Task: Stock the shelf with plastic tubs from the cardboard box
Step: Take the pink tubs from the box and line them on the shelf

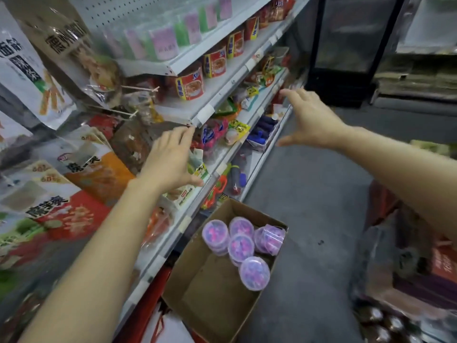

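Purple-lidded plastic tubs (239, 245) sit in the cardboard box (212, 290) on the floor below the shelf (222, 95). Left hand (170, 159) and right hand (309, 120) hover empty, fingers spread wide. Judging by this, much restocking remains.

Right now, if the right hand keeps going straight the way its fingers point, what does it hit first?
Probably the edge of the shelf just ahead: the open right hand points its fingers at it, above the blue packs. Depth is unclear, so the gap could be wider than it looks.
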`<state>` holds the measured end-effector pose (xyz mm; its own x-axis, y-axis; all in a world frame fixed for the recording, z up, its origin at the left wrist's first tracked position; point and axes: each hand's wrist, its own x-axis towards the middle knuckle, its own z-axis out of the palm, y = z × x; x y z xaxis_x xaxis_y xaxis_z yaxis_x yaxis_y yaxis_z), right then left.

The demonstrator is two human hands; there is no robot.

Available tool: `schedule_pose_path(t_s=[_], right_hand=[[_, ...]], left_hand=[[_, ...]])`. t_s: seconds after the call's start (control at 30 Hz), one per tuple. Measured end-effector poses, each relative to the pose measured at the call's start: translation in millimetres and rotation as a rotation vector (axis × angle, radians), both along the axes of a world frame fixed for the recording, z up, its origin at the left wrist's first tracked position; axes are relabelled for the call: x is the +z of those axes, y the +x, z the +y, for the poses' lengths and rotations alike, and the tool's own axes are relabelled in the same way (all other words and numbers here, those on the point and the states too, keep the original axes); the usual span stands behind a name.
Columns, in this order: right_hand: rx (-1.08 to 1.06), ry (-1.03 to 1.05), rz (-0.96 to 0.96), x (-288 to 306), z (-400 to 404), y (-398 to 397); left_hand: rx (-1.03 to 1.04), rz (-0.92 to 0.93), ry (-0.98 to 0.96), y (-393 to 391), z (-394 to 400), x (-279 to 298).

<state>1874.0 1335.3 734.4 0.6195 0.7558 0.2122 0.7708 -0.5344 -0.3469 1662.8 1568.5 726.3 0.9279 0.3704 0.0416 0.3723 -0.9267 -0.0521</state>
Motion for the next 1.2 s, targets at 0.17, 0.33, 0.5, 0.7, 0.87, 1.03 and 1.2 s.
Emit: schedule_pose_path(t_s=[0.17,0.33,0.5,0.7,0.87,1.03,1.2], right_hand=[[-0.034,-0.225,0.158,-140,29,-34],[-0.114,-0.424,0.388,-285,27,-87],[-0.158,-0.537,0.507,-390,5,-135],[-0.284,-0.472,0.385,-464,-10,-133],[-0.312,-0.401,0.395,-501,1,-84],[-0.277,-0.409,0.385,-524,2,-68],[-0.240,-0.240,0.471,-518,11,-67]], left_hand=[[-0.057,0.158,-0.129,-16,26,-136],[-0.145,0.373,-0.288,-48,25,-288],[-0.238,0.516,-0.466,-80,-7,-408],[-0.323,0.333,-0.721,-76,-47,-502],[-0.375,0.167,-0.764,-65,-60,-553],[-0.339,0.000,-0.809,-62,-68,-579],[-0.365,0.008,-0.797,-64,-64,-579]])
